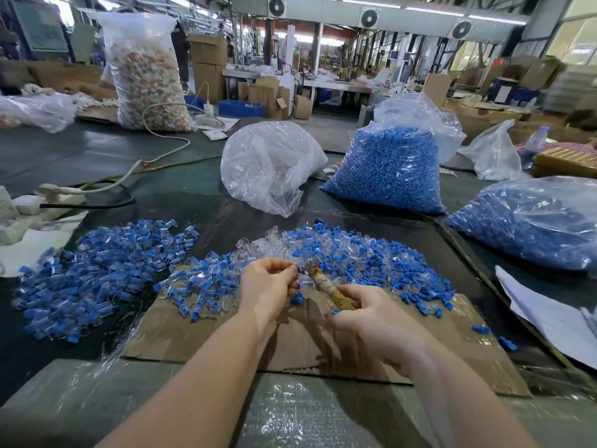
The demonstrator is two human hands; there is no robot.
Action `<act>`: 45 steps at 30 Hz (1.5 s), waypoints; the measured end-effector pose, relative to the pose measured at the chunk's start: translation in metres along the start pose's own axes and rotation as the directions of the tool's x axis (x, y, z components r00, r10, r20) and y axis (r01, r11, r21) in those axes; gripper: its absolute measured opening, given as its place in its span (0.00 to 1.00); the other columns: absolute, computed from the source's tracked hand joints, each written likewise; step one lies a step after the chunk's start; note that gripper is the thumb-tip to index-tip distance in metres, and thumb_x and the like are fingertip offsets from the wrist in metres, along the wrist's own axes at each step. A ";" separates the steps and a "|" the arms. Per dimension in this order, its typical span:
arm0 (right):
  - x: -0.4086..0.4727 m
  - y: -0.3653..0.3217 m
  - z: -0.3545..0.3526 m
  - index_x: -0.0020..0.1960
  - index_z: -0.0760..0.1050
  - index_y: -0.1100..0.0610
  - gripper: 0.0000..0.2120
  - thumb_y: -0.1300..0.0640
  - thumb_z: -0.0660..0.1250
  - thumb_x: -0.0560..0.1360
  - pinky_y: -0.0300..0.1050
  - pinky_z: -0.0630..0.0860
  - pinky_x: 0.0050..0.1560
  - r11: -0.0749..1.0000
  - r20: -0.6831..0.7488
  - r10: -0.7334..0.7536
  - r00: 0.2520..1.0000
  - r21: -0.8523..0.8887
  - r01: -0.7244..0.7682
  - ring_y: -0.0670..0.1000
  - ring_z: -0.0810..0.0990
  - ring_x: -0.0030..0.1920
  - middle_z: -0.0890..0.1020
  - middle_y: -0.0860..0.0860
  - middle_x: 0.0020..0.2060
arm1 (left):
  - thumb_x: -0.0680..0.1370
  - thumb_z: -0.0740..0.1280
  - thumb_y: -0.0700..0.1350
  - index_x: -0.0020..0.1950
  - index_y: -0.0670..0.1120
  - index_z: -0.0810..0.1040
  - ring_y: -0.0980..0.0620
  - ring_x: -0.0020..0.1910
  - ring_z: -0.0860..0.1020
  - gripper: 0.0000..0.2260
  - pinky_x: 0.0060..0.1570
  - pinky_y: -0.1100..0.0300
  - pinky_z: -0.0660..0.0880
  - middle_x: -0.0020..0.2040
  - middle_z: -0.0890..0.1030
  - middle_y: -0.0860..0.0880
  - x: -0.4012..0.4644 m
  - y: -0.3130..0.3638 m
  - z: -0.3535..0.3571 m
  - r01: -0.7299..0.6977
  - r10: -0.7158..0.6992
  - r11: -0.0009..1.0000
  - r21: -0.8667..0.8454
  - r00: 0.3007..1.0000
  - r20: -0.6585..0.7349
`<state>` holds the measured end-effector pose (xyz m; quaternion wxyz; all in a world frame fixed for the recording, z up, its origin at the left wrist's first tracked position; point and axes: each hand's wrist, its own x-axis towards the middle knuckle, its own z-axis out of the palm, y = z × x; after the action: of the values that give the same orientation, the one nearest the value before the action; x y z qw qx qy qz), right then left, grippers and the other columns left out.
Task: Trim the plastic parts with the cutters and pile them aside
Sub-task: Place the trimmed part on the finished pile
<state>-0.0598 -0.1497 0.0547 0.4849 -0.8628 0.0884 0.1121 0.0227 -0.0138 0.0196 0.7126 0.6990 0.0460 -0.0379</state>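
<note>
Right hand grips tape-wrapped cutters; left hand pinches small clear part, blurred.

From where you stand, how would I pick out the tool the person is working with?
Start at the brown cardboard sheet in front of the person, half buried under blue and clear plastic parts. Above its middle, the right hand grips the cutters, angled up towards the left hand. Their worn, yellowish-brown handle is the only thing there that is neither blue nor clear.
</note>
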 end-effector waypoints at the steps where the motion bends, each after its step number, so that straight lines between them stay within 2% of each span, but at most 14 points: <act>1: 0.000 0.001 -0.001 0.53 0.75 0.52 0.13 0.63 0.67 0.71 0.37 0.73 0.33 0.999 -0.022 0.015 1.000 0.042 -0.014 0.46 0.78 0.34 0.82 0.53 0.42 | 0.76 0.66 0.36 0.46 0.41 0.79 0.54 0.32 0.77 0.02 0.30 0.66 0.75 0.36 0.79 0.46 0.001 0.000 -0.004 -0.039 0.040 0.998 0.050 0.999 -0.018; 3: 0.003 0.004 -0.002 0.52 0.73 0.52 0.13 0.63 0.68 0.70 0.43 0.76 0.38 1.000 -0.138 0.010 0.990 -0.024 -0.013 0.51 0.80 0.40 0.80 0.53 0.44 | 0.76 0.67 0.39 0.47 0.42 0.79 0.56 0.35 0.77 0.02 0.33 0.69 0.73 0.39 0.80 0.49 0.006 -0.001 -0.017 -0.169 0.202 0.941 0.294 0.976 -0.084; 6: 0.008 0.016 -0.009 0.54 0.73 0.56 0.14 0.61 0.68 0.69 0.47 0.77 0.48 0.961 -0.320 -0.034 0.947 -0.270 -0.057 0.50 0.76 0.47 0.73 0.46 0.42 | 0.77 0.66 0.40 0.49 0.45 0.81 0.56 0.40 0.74 0.05 0.36 0.70 0.68 0.45 0.80 0.49 0.017 -0.002 -0.043 -0.273 0.451 0.737 0.619 0.880 -0.149; 9: 0.013 0.030 -0.018 0.69 0.67 0.57 0.28 0.57 0.69 0.70 0.51 0.71 0.61 0.917 -0.381 0.004 0.925 -0.367 -0.156 0.53 0.71 0.60 0.73 0.53 0.58 | 0.78 0.64 0.39 0.54 0.42 0.81 0.47 0.49 0.73 0.08 0.47 0.58 0.69 0.51 0.79 0.44 0.031 -0.008 -0.066 -0.222 0.502 0.594 0.773 0.853 -0.141; 11: 0.017 0.038 -0.023 0.73 0.62 0.55 0.32 0.52 0.69 0.72 0.49 0.67 0.65 0.876 -0.410 0.015 0.912 -0.434 -0.210 0.54 0.67 0.65 0.70 0.54 0.66 | 0.78 0.63 0.38 0.55 0.42 0.82 0.43 0.51 0.73 0.09 0.51 0.52 0.70 0.50 0.79 0.43 0.037 -0.013 -0.075 -0.208 0.501 0.535 0.819 0.859 -0.110; 15: 0.024 0.049 -0.030 0.70 0.66 0.55 0.29 0.47 0.68 0.73 0.48 0.68 0.62 0.827 -0.462 0.005 0.887 -0.497 -0.264 0.54 0.69 0.62 0.72 0.55 0.61 | 0.77 0.65 0.39 0.57 0.44 0.81 0.45 0.51 0.68 0.10 0.53 0.52 0.67 0.50 0.78 0.46 0.038 -0.014 -0.073 -0.192 0.521 0.460 0.867 0.849 -0.089; 19: 0.028 0.055 -0.035 0.68 0.67 0.53 0.27 0.42 0.66 0.73 0.47 0.67 0.61 0.762 -0.487 -0.039 0.873 -0.580 -0.289 0.54 0.69 0.62 0.73 0.53 0.59 | 0.76 0.67 0.41 0.56 0.46 0.81 0.55 0.49 0.63 0.09 0.51 0.64 0.61 0.49 0.76 0.48 0.026 -0.012 -0.051 -0.362 0.578 0.497 0.789 0.816 0.011; 23: 0.030 0.060 -0.035 0.70 0.64 0.51 0.30 0.38 0.63 0.74 0.47 0.69 0.61 0.708 -0.486 -0.072 0.871 -0.639 -0.299 0.53 0.69 0.63 0.72 0.52 0.60 | 0.76 0.67 0.41 0.53 0.45 0.81 0.57 0.48 0.70 0.08 0.51 0.66 0.67 0.48 0.77 0.51 0.009 -0.016 -0.023 -0.515 0.526 0.555 0.653 0.826 0.204; 30: 0.036 0.064 -0.031 0.72 0.61 0.49 0.32 0.34 0.59 0.74 0.48 0.68 0.60 0.613 -0.521 -0.146 0.841 -0.715 -0.336 0.52 0.69 0.64 0.71 0.50 0.63 | 0.77 0.66 0.42 0.55 0.46 0.80 0.58 0.48 0.71 0.08 0.52 0.69 0.67 0.45 0.72 0.56 -0.007 -0.030 0.006 -0.562 0.502 0.552 0.616 0.814 0.294; 33: 0.038 0.064 -0.027 0.72 0.60 0.49 0.32 0.35 0.60 0.74 0.50 0.66 0.63 0.606 -0.528 -0.152 0.835 -0.718 -0.344 0.53 0.68 0.65 0.70 0.51 0.63 | 0.77 0.66 0.42 0.56 0.46 0.79 0.59 0.48 0.70 0.09 0.48 0.74 0.66 0.46 0.72 0.56 -0.012 -0.033 0.014 -0.578 0.504 0.557 0.597 0.806 0.311; 35: 0.038 0.063 -0.024 0.72 0.61 0.48 0.31 0.36 0.61 0.74 0.51 0.63 0.65 0.619 -0.538 -0.176 0.824 -0.712 -0.332 0.53 0.66 0.66 0.69 0.50 0.64 | 0.77 0.66 0.43 0.56 0.46 0.79 0.58 0.49 0.71 0.09 0.51 0.71 0.69 0.47 0.74 0.55 -0.015 -0.036 0.019 -0.596 0.501 0.559 0.576 0.797 0.338; 37: 0.037 0.061 -0.020 0.70 0.64 0.47 0.27 0.38 0.62 0.74 0.51 0.61 0.66 0.633 -0.551 -0.269 0.790 -0.719 -0.285 0.52 0.66 0.65 0.70 0.49 0.63 | 0.77 0.66 0.43 0.57 0.47 0.79 0.58 0.49 0.72 0.09 0.54 0.66 0.71 0.48 0.75 0.54 -0.018 -0.038 0.023 -0.609 0.491 0.561 0.561 0.790 0.366; 40: 0.037 0.057 -0.016 0.62 0.73 0.45 0.16 0.45 0.65 0.75 0.48 0.60 0.61 0.594 -0.522 -0.422 0.741 -0.777 -0.208 0.49 0.68 0.59 0.72 0.46 0.56 | 0.77 0.66 0.44 0.57 0.47 0.79 0.59 0.49 0.70 0.10 0.51 0.71 0.68 0.47 0.73 0.56 -0.019 -0.042 0.027 -0.615 0.490 0.563 0.552 0.786 0.376; 45: 0.040 0.056 -0.010 0.55 0.78 0.44 0.09 0.51 0.60 0.79 0.49 0.57 0.59 0.560 -0.474 -0.398 0.785 -0.804 -0.201 0.49 0.66 0.58 0.71 0.46 0.55 | 0.77 0.66 0.44 0.57 0.48 0.79 0.58 0.49 0.71 0.09 0.53 0.68 0.69 0.46 0.73 0.56 -0.019 -0.046 0.024 -0.608 0.486 0.572 0.550 0.792 0.370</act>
<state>-0.0345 -0.1888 0.0028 -0.0243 -0.9765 0.1251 -0.1737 -0.0014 -0.0393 -0.0236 0.4047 0.8720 -0.2526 0.1095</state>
